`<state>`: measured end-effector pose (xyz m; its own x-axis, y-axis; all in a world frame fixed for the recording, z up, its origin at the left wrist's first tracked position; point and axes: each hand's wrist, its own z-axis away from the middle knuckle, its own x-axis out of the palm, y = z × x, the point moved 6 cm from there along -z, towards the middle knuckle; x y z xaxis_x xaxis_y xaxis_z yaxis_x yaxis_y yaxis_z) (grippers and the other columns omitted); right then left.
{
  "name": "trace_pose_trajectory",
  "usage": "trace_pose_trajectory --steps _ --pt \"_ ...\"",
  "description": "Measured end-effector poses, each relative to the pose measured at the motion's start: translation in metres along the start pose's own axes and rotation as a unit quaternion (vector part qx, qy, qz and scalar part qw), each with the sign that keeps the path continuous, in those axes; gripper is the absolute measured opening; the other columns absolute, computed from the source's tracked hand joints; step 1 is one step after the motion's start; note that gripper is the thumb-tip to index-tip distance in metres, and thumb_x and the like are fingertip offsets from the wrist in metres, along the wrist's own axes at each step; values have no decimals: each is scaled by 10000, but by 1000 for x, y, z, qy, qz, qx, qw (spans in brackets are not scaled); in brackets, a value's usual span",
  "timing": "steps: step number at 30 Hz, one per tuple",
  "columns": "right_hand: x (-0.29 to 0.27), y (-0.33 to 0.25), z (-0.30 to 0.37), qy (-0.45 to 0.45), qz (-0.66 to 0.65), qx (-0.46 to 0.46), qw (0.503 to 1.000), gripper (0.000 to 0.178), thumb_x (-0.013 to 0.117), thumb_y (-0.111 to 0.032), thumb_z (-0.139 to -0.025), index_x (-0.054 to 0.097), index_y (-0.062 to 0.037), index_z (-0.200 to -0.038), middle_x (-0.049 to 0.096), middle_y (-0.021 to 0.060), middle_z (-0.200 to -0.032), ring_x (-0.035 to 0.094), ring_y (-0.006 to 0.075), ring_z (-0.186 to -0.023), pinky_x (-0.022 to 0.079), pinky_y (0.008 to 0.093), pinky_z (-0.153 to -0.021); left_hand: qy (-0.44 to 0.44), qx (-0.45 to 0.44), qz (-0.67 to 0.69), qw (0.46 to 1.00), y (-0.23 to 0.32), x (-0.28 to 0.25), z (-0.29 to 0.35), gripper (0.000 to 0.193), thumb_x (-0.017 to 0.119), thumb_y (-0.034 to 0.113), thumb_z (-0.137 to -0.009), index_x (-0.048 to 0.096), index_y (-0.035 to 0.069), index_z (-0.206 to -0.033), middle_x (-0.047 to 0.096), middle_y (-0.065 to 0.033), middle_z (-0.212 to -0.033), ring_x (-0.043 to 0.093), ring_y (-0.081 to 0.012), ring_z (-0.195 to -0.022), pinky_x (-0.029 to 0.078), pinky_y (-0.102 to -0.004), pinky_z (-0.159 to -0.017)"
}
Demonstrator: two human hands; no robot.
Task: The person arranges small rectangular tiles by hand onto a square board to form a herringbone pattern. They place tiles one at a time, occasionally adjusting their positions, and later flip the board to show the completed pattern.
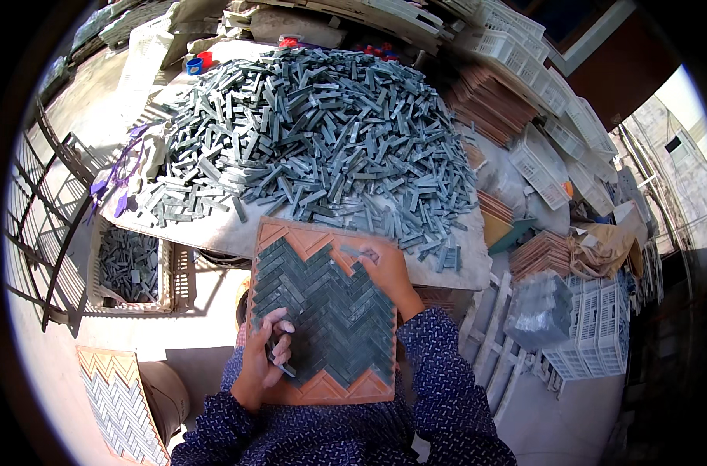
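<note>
An orange tray (322, 388) with zigzag ends lies in front of me, its far edge by the table. Dark green-grey stone strips (322, 311) fill most of it in a herringbone pattern; bare orange shows at the far right corner. There my right hand (386, 272) pinches a lighter grey stone strip (352, 251) at the tray's surface. Over the tray's near left part, my left hand (266, 359) has its fingers curled around dark stone strips (286, 369); how many is hidden. A big heap of loose stone strips (315, 132) covers the table beyond.
The pale tabletop (462, 268) shows around the heap. A crate (97, 299) of strips stands lower left, near a patterned tray (120, 396) leaning on a bucket (167, 396). At right are white crates (598, 326), a plastic-wrapped bundle (538, 311) and stacked orange trays (489, 105).
</note>
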<state>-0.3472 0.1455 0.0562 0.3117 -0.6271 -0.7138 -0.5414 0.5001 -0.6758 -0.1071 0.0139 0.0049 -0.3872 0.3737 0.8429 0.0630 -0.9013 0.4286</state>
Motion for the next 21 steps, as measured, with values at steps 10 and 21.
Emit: trace_pose_trajectory --steps 10,21 --pt "35 -18 21 29 29 -49 998 162 647 -19 -741 581 -6 -888 586 174 -888 581 368 -815 468 422 -692 -2 -14 4 1000 -5 -3 -2 349 530 289 -927 500 66 -1193 563 -44 -872 387 -50 -527 315 -158 -388" --pt "45 -14 5 24 114 -23 993 121 619 -85 -780 615 -20 -881 601 153 -872 583 346 -819 463 430 -699 2 -24 7 1000 -10 -4 -3 328 510 283 -937 500 50 -1167 557 -59 -859 395 -62 -529 320 -168 -397"
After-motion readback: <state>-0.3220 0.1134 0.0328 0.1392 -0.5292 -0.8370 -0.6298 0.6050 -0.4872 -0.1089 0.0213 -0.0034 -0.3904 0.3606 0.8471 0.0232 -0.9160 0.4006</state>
